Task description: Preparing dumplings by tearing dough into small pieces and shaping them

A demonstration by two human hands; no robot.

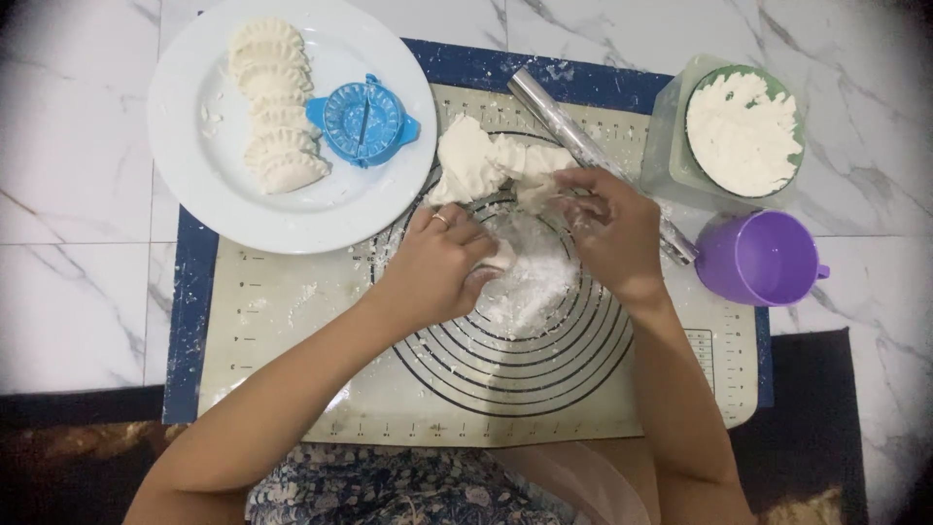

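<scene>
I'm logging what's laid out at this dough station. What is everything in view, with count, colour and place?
baking mat: one, cream with dark rings and blue border, on the marble floor
dough lump: one, white, top of the rings
flour patch: one, white, ring centre
plate: one, white, upper left
folded dumplings: a stacked row, count unclear, pale, on the plate
dumpling press: one, blue, on the plate
rolling pin: one, silvery, right of the dough
flour bowl: one, green, in a clear tub, upper right
cup: one, purple, right edge of the mat
left hand: ring, by the flour
right hand: pinching dough
</scene>
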